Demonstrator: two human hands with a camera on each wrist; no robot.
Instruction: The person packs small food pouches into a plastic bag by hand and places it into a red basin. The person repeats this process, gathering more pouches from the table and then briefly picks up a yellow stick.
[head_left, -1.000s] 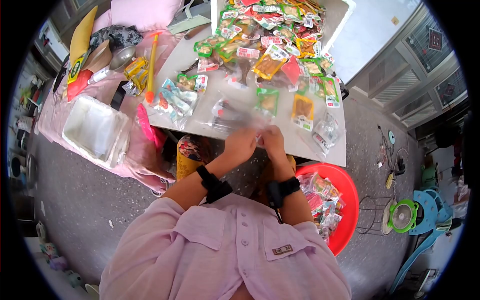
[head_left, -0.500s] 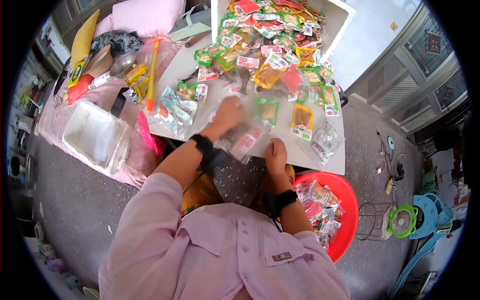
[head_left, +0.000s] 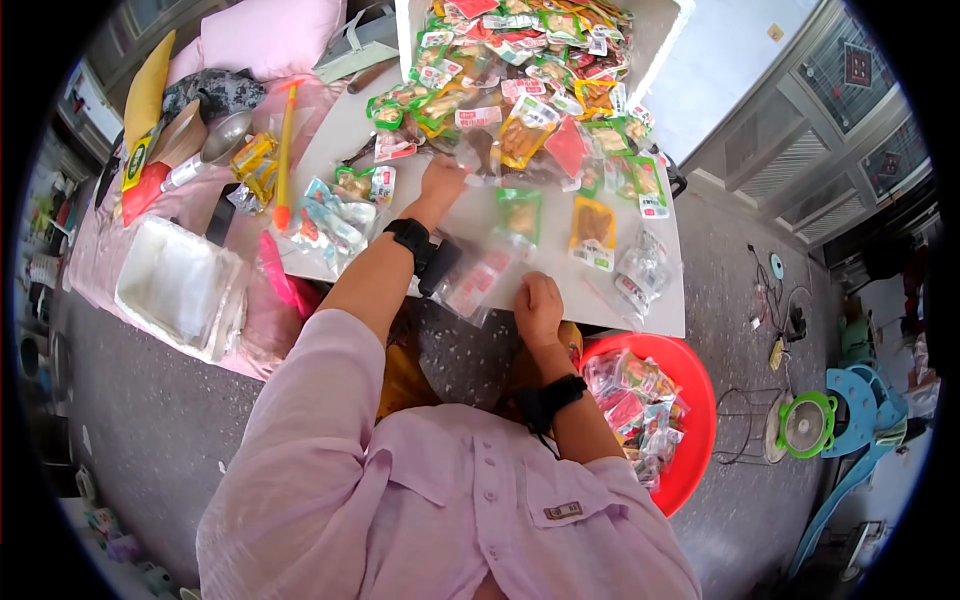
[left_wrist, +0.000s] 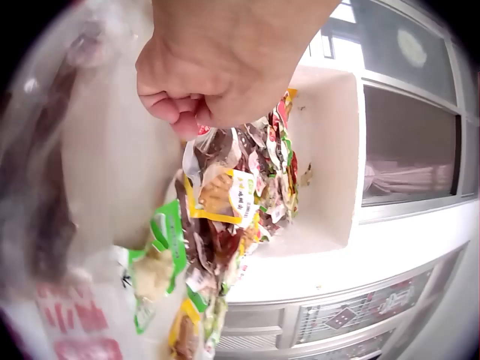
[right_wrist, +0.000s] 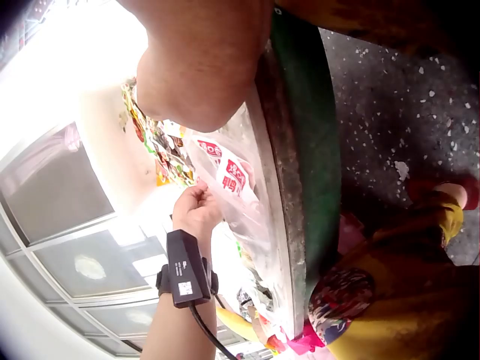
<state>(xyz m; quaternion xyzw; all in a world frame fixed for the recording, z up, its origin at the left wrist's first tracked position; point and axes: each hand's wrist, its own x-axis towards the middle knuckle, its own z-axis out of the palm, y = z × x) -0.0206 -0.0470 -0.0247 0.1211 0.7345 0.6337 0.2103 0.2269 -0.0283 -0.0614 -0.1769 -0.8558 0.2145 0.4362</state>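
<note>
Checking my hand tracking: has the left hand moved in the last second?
Yes. The left hand went from the table's near edge up to the snack pile.

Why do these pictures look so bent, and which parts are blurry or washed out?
Head view: a fisheye lens curves the white table and blacks out the corners. Left wrist view: the clear plastic bag near the lens is smeared, the left hand and heap of colourful snack packets sharper. Right wrist view: glare whitens the upper left; the right hand looms soft.

The head view looks steeply down on the table (head_left: 330,130). Both wrist views sit close by the hands and share the snack packets (left_wrist: 225,191).
</note>
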